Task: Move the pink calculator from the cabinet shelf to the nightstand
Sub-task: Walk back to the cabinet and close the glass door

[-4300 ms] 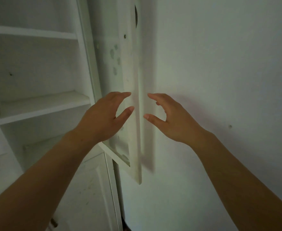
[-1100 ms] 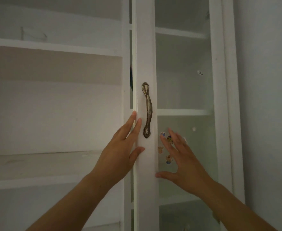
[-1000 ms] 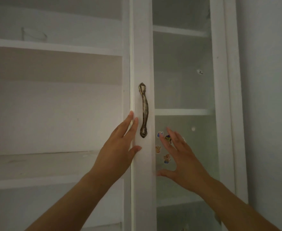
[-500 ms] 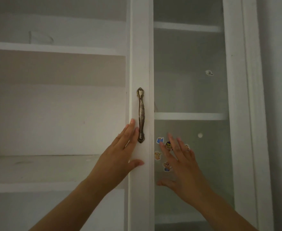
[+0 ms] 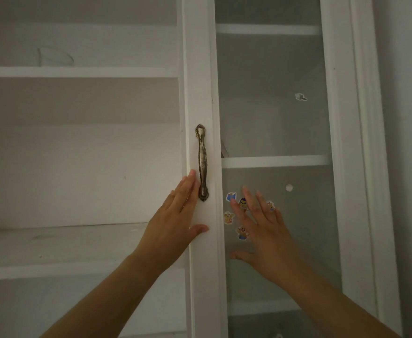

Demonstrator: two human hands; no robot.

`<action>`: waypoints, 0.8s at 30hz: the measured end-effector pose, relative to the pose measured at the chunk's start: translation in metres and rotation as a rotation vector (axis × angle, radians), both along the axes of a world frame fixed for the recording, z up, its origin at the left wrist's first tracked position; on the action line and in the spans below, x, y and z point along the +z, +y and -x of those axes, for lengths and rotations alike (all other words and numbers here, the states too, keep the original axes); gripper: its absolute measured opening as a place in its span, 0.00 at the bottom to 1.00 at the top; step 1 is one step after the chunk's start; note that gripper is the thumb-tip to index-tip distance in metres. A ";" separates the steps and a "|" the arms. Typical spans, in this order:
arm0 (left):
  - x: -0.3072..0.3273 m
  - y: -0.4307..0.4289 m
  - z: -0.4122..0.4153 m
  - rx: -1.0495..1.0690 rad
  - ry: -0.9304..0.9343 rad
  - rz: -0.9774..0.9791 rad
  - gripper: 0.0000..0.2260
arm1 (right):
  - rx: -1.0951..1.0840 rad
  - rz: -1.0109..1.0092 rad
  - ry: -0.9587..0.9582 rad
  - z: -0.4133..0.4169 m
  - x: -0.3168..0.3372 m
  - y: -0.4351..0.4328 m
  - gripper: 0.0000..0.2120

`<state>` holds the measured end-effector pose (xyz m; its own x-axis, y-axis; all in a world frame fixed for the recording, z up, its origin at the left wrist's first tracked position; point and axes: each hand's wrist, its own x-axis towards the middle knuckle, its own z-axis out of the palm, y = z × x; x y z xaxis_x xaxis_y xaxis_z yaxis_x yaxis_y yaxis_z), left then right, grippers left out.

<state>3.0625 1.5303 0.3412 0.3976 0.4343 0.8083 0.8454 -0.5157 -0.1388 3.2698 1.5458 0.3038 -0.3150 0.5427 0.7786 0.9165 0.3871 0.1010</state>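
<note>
Two hands lie flat on one white cabinet door (image 5: 200, 69). The left hand (image 5: 173, 225) rests on the door's frame just left of its single brass handle (image 5: 202, 162), its fingers (image 5: 188, 189) straight and pressed together, the thumb stretched right across the frame. The right hand (image 5: 266, 242) lies against the glass pane (image 5: 273, 118), its fingers (image 5: 251, 203) spread wide and the thumb pointing left. Neither hand holds anything. Five small cartoon stickers (image 5: 228, 217) sit on the glass around the right fingertips, one of them partly covered. Three shelves show behind the glass. In the open bay to the left there are two shelves (image 5: 78, 242). Where the pink calculator lies cannot be told.
</note>
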 end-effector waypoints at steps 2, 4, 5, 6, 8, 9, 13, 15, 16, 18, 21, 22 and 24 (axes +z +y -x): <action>-0.001 -0.002 -0.002 0.034 0.038 -0.033 0.44 | -0.001 -0.003 -0.004 -0.001 0.001 -0.003 0.52; -0.001 0.002 -0.001 0.081 0.080 -0.080 0.45 | -0.002 -0.005 -0.025 -0.004 0.001 -0.003 0.52; -0.002 0.004 -0.002 0.095 0.107 -0.083 0.44 | 0.003 -0.010 -0.025 -0.006 0.001 -0.003 0.52; -0.002 0.004 -0.003 0.105 0.137 -0.090 0.43 | 0.011 -0.014 -0.021 -0.006 0.000 -0.002 0.52; -0.004 0.011 -0.006 0.137 0.183 -0.114 0.44 | 0.020 0.000 -0.015 -0.007 0.000 -0.001 0.52; -0.004 0.012 -0.008 0.160 0.194 -0.074 0.45 | 0.023 0.006 -0.013 -0.007 -0.001 0.001 0.52; -0.001 0.019 -0.014 0.217 0.205 0.051 0.44 | 0.014 0.019 -0.014 -0.004 -0.001 0.012 0.52; -0.001 0.023 -0.015 0.264 0.214 0.108 0.43 | -0.031 0.010 -0.016 -0.002 -0.001 0.018 0.54; 0.001 0.023 -0.016 0.272 0.195 0.129 0.43 | -0.041 0.001 -0.002 -0.001 -0.002 0.020 0.55; 0.000 0.024 -0.015 0.275 0.196 0.091 0.45 | -0.056 -0.026 0.006 -0.001 -0.003 0.024 0.57; -0.004 0.025 -0.010 0.237 0.170 -0.086 0.52 | -0.052 -0.068 -0.007 -0.002 -0.005 0.022 0.56; -0.006 0.027 -0.009 0.230 0.156 -0.120 0.51 | -0.052 -0.078 -0.006 -0.002 -0.004 0.021 0.56; -0.010 0.030 -0.005 0.226 0.169 -0.139 0.48 | -0.060 -0.081 -0.005 -0.001 -0.004 0.020 0.56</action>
